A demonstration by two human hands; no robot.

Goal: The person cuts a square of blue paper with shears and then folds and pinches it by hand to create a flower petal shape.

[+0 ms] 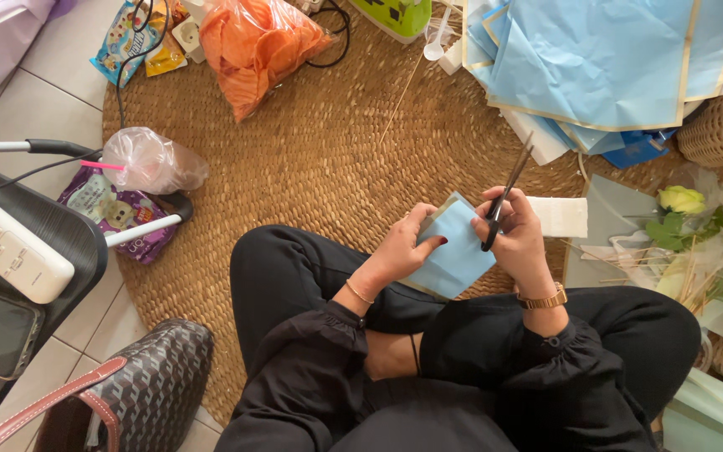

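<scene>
Pale blue folded wrapping paper (452, 251), gold-edged, sits just above the lap, pinched along its nine o'clock edge by the left hand (403, 247). It looks light, thin and easily creased, best held near the fold. The right hand (519, 238) is closed around black scissors (505, 194), blades pointing toward one o'clock.

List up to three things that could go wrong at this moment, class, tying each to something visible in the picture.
1. The scissors in the right hand sit close to the left hand holding the folded blue paper; a slip might nick the fingers.
2. The paper is held in mid-air over the lap, so a cut may wander.
3. Black cables trail across the woven mat, a possible snag.
</scene>
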